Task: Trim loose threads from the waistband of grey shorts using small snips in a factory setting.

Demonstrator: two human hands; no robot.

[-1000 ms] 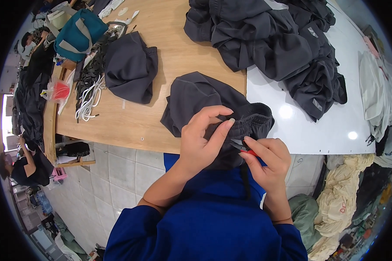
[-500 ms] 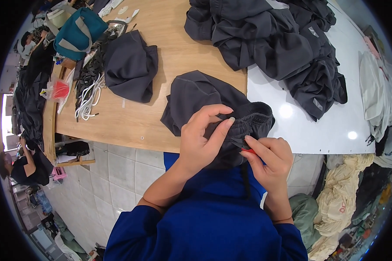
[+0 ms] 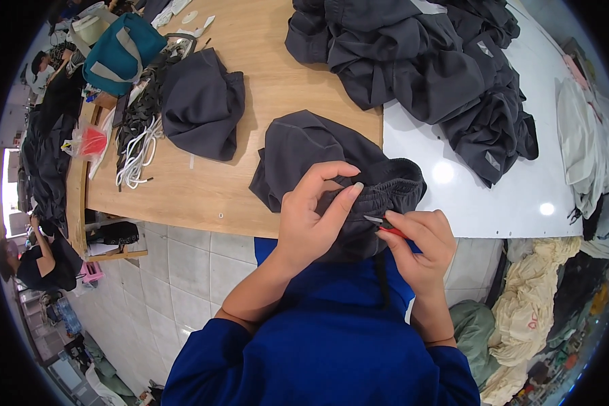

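Note:
Dark grey trousers (image 3: pixel 304 139) with a gathered elastic waistband lie bunched at the table's front edge, partly hanging over it. Thumb and fingers of my left hand (image 3: pixel 311 216) pinch the fabric at the waistband. Closed around a small red-handled cutter (image 3: pixel 394 231), my right hand (image 3: pixel 423 247) rests close to the gathered band. The cutter's pointed metal blade lies against the dark cloth and points left. Its handle is mostly hidden by my fingers. A black cord (image 3: pixel 382 281) hangs below the trousers over my blue top.
Another dark grey garment (image 3: pixel 203 105) sits to the left beside white cords (image 3: pixel 140 154) and a teal bag (image 3: pixel 123 54). A heap of dark garments (image 3: pixel 413 54) covers the far right. Cream cloth (image 3: pixel 528 304) is piled right of me. A person (image 3: pixel 40 260) works at far left.
My right hand has shifted slightly, and the cutter's metal blade, hidden before, now shows against the cloth. My left hand keeps its pinch in the same place.

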